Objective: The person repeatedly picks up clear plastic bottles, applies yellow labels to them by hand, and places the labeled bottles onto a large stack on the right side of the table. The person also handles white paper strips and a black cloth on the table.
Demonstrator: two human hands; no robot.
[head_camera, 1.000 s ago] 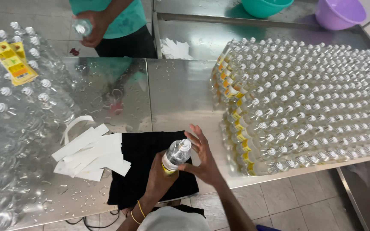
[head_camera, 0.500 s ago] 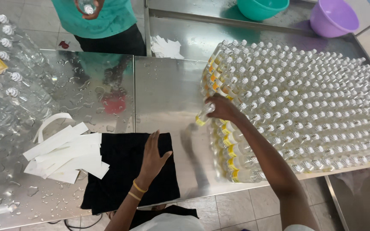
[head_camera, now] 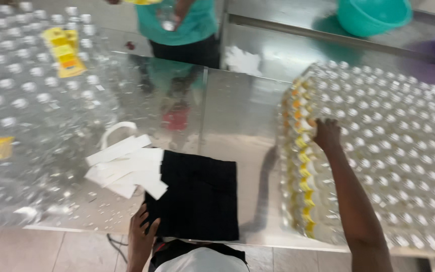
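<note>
Seen from above at a steel table [head_camera: 237, 116]: right hand [head_camera: 327, 134] stretched out to the right, resting on the near-left part of a large block of clear capped bottles [head_camera: 393, 151], fingers curled down among the caps. Impossible to tell whether those fingers are closed on one bottle or merely pressing on the tops.

Left hand [head_camera: 144, 227] lying flat at the near edge of the table, fingers spread and gripping nothing, touching the near-left corner of a black cloth [head_camera: 197, 199].

Hands well apart, the cloth between them. Block of finished bottles lying to the right of the body and somewhat farther out, its left flank showing a column of yellow labels [head_camera: 302, 166] running from far to near; bottles upright, long axes vertical, caps toward the camera. Right hand plainly the nearer one to that block, in fact upon it; left hand on the opposite side of the cloth.

Just left of the cloth, a loose pile of white paper strips [head_camera: 124, 166]. Farther left, a second mass of clear bottles [head_camera: 31, 126], some with yellow labels. Across the table, another person in a teal shirt [head_camera: 177, 22], hand raised with a small bottle. Teal basin [head_camera: 373, 15] at the far right.
</note>
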